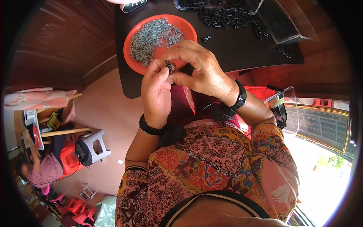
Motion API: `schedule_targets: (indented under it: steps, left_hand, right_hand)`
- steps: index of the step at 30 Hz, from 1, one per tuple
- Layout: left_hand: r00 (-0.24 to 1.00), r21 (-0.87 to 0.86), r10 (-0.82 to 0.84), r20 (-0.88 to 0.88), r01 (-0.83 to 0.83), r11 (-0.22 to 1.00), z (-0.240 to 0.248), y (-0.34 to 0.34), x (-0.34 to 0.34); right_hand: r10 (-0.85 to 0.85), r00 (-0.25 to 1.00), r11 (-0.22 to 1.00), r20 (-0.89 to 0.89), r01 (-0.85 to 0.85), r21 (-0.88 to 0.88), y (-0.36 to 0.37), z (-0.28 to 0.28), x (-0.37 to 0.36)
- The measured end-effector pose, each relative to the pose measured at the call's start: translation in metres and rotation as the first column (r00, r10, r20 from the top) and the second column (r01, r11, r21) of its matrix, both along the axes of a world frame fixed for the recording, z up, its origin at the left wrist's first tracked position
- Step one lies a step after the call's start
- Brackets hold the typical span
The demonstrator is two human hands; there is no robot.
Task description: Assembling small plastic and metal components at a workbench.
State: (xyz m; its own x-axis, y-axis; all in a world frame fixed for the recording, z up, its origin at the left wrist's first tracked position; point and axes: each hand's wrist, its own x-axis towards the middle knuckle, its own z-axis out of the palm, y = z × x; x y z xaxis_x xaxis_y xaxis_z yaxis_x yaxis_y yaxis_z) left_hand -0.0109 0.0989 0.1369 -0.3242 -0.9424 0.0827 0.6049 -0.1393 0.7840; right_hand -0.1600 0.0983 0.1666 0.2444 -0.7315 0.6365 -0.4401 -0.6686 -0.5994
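Beyond the grip stands a dark surface with a rounded corner. Behind it, to the upper left, is a wall of dark red-brown wood panels with a pale skirting at the bottom. The floor left of the grip is smooth and pale pink-beige. Far to the lower left of the grip stands a small grey plastic stool, and further down there are red plastic stools. To the lower right of the grip a metal window grille shows, and strong white daylight comes in below it.
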Motion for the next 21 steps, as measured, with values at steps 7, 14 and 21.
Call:
schedule_targets:
  steps: [7, 14, 21]
  left_hand:
    - [0.987, -0.021, -0.146, -0.071, 0.145, 0.989, -0.008, 0.001, 0.004]
    - [0.941, -0.252, -0.127, -0.315, 0.046, 0.967, 0.013, -0.008, 0.016]
    - [0.970, -0.275, -0.118, -0.214, 0.056, 0.960, 0.007, -0.009, 0.054]
  right_hand:
    - [0.012, 1.000, 0.998, 0.003, -0.012, 0.056, 0.003, -0.008, 0.002]
    - [0.054, 0.932, 0.998, 0.360, -0.036, -0.055, -0.005, 0.037, -0.020]
    - [0.376, 0.657, 0.922, 0.653, -0.338, -0.190, -0.022, 0.015, -0.054]
